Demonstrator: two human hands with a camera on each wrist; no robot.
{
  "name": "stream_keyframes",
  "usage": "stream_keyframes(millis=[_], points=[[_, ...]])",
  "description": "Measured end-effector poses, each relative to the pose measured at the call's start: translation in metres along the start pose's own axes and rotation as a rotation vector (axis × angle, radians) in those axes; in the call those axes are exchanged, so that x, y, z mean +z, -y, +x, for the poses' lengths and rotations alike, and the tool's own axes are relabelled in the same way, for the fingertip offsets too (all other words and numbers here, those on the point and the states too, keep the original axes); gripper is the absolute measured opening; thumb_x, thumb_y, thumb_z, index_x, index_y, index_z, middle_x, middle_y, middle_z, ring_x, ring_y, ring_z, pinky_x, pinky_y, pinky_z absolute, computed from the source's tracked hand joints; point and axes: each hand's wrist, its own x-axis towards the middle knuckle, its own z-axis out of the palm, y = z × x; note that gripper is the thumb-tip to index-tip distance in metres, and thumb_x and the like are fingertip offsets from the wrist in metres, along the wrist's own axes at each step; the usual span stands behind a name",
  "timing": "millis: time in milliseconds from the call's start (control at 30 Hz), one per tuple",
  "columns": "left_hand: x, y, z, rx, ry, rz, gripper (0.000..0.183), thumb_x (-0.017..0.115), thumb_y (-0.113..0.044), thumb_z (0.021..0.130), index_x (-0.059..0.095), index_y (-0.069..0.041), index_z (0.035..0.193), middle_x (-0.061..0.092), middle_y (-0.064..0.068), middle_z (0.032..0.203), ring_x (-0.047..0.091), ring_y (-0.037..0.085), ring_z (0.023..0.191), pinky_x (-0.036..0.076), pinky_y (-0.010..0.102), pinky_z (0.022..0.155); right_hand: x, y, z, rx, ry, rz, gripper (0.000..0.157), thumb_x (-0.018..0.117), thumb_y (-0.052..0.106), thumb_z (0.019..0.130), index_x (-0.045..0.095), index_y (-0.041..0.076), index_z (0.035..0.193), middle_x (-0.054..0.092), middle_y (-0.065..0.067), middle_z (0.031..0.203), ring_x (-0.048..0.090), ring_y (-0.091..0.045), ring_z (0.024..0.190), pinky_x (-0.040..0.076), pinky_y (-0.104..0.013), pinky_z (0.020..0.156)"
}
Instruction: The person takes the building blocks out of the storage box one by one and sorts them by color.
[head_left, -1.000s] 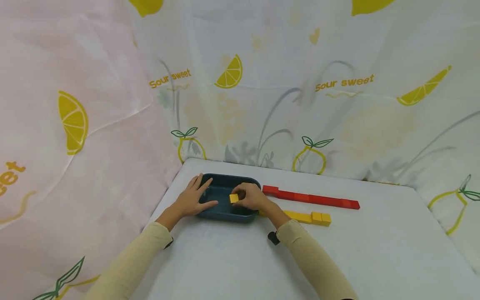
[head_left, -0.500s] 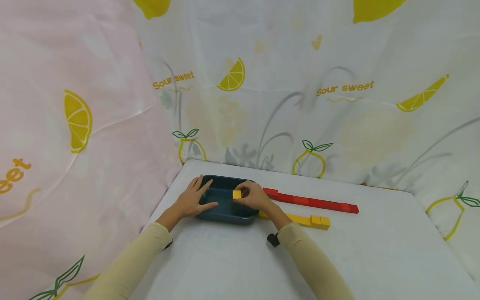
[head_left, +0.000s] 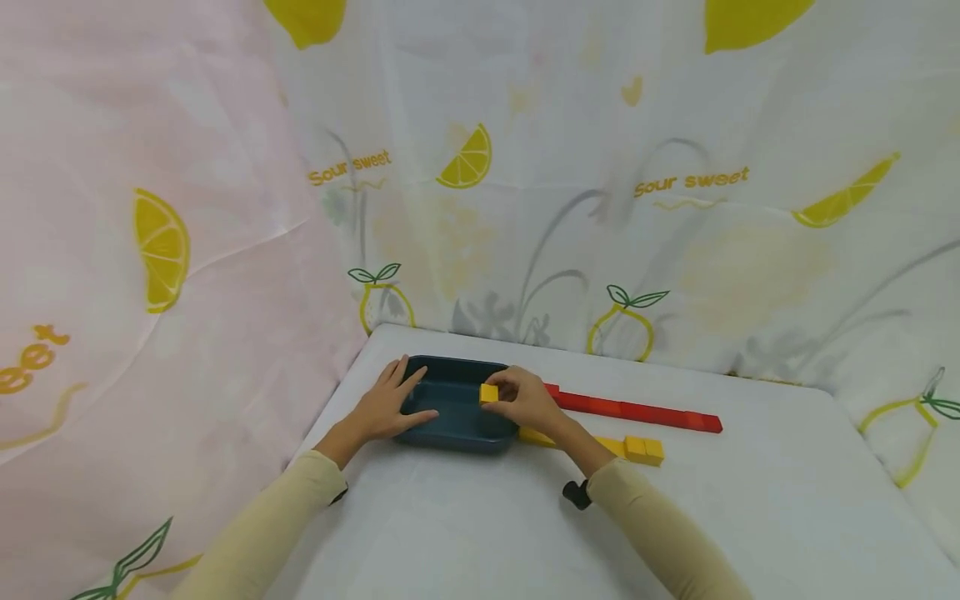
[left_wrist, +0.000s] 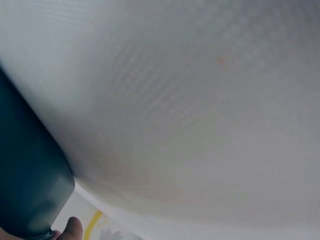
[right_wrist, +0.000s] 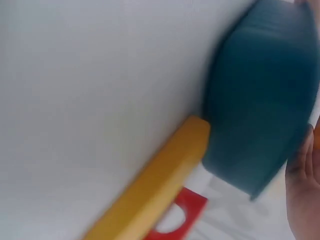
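A yellow cube (head_left: 488,394) is pinched between the thumb and fingers of my right hand (head_left: 531,407), over the right part of a dark blue rectangular tray (head_left: 457,444). My left hand (head_left: 384,408) rests with spread fingers on the tray's left end, its thumb reaching over the near rim. No other block shows in the visible part of the tray, though my hands hide some of it. The left wrist view catches the outer wall of the tray (left_wrist: 30,165) and a fingertip (left_wrist: 72,229). In the right wrist view part of my right hand (right_wrist: 302,195) is beside the tray.
Right of the tray runs a row of red blocks (head_left: 637,412). Nearer, a row of yellow blocks (head_left: 643,451) lies partly behind my right wrist; its left end meets the tray. One red block (right_wrist: 192,210) has a round cut-out. Printed cloth (head_left: 525,167) walls the white table.
My right hand has shifted to the right over the tray, carrying the yellow cube. The left hand stays at the tray's left end. The head view has tilted slightly.
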Motion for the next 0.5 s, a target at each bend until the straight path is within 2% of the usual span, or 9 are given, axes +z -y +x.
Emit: stream_keyframes(millis=[233,367,500], points=[[0.003,0.001,0.002,0.014,-0.001,-0.001,0.093,0.047,-0.075,0.075,0.022,-0.022,0.148,0.005,0.017,0.155,0.007,0.036,0.142,0.031,0.060,0.101,-0.029,0.009,-0.026,-0.146,-0.005,-0.048,0.034,0.077,0.021,0.073,0.067,0.015,0.105,0.056,0.003,0.088,0.062,-0.010,0.076,0.054,-0.019,0.068],[0.000,0.000,0.002,0.018,0.003,-0.007,0.093,0.048,-0.075,0.075,0.021,-0.023,0.148,0.006,0.017,0.155,0.006,0.035,0.142,0.032,0.059,0.101,-0.045,0.008,-0.039,-0.158,-0.019,-0.052,0.036,0.077,0.016,0.073,0.068,0.011,0.108,0.057,0.002,0.089,0.062,-0.009,0.077,0.055,-0.022,0.070],[0.000,-0.002,0.003,0.016,0.016,-0.006,0.093,0.047,-0.075,0.076,0.021,-0.022,0.148,0.005,0.017,0.155,0.006,0.035,0.142,0.031,0.060,0.102,-0.063,-0.003,-0.054,-0.121,-0.059,-0.091,0.036,0.076,0.013,0.073,0.067,0.010,0.108,0.057,0.003,0.092,0.060,-0.010,0.081,0.055,-0.023,0.071]])
